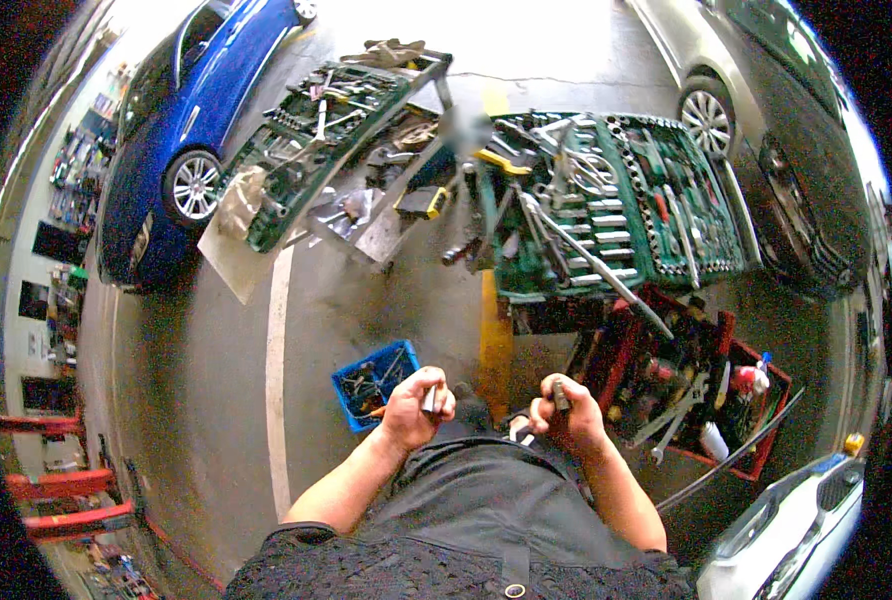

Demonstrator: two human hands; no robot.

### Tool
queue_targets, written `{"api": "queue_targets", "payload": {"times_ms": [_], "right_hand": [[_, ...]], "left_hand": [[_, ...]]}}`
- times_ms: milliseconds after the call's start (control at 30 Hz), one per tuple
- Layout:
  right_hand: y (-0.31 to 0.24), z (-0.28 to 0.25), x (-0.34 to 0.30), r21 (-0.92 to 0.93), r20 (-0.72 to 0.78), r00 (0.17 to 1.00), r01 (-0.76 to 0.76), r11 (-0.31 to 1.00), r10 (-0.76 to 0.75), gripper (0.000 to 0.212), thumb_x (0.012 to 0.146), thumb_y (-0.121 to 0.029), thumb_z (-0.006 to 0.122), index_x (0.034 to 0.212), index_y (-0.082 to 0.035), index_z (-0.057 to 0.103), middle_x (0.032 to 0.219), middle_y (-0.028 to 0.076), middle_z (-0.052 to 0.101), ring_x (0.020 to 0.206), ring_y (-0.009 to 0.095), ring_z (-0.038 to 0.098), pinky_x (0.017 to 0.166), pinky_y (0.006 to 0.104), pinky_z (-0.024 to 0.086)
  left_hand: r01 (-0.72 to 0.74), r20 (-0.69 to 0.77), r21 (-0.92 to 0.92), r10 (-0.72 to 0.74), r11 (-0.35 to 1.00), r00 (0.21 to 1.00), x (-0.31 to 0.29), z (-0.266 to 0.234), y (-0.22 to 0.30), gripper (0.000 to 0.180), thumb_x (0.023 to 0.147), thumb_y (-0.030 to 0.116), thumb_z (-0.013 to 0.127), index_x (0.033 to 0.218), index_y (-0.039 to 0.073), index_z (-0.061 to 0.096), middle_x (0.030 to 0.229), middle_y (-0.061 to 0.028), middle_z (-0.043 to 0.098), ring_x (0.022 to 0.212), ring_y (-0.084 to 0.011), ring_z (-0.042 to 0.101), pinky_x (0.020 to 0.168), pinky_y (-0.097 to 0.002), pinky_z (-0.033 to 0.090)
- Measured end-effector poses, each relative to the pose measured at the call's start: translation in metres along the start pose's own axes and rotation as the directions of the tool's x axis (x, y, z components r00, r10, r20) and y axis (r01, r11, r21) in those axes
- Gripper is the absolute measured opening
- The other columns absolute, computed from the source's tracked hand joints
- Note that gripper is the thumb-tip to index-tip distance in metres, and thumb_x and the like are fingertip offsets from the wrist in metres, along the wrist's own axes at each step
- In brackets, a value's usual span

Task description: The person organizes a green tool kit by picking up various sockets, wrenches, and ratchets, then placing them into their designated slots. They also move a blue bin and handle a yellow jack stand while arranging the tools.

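My left hand is closed around a small metal cylinder, which looks like a socket. My right hand is closed too, gripping a similar grey metal cylinder whose end stands up from the fingers. Both hands are in front of my waist, apart from each other. A pale shiny piece shows just beside my right hand, its kind unclear. Close to my left hand, on the floor, is a blue crate with several tools inside.
Ahead on the right lies a green tool case with sockets and wrenches; a long bar juts from it. Further left stands a tool-laden cart. A red toolbox is at my right. Cars stand around, including a blue car.
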State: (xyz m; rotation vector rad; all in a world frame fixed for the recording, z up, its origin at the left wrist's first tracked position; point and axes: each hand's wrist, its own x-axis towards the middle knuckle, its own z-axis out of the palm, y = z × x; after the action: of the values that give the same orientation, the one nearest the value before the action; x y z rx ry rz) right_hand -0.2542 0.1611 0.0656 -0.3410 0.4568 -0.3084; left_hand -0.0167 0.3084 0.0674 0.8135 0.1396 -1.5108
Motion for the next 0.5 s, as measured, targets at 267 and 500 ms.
{"api": "queue_targets", "payload": {"times_ms": [267,500], "right_hand": [[0.048,0.03,0.054,-0.662,-0.308,0.895,0.042,0.749,-0.322,0.024,0.094,-0.016,0.058,0.115,-0.004,0.058,0.088,0.007,0.064,0.082,0.017,0.063,0.073,0.0331,0.054],[0.061,0.065,0.144,-0.67,-0.315,0.941,-0.126,0.732,-0.127,0.026,0.095,-0.021,0.05,0.112,-0.002,0.053,0.084,0.011,0.062,0.078,0.023,0.064,0.07,0.0359,0.052]], "left_hand": [[-0.078,-0.195,-0.121,0.054,0.99,0.979,-0.025,-0.079,0.063,0.016,0.09,0.019,0.047,0.08,0.009,0.054,0.065,-0.0082,0.055,0.064,-0.0237,0.055,0.061,-0.0393,0.048],[-0.358,-0.396,-0.227,0.25,0.906,0.884,-0.058,-0.127,0.108,0.013,0.09,0.014,0.05,0.094,0.006,0.059,0.074,-0.0087,0.061,0.067,-0.0249,0.062,0.062,-0.0417,0.053]]}}
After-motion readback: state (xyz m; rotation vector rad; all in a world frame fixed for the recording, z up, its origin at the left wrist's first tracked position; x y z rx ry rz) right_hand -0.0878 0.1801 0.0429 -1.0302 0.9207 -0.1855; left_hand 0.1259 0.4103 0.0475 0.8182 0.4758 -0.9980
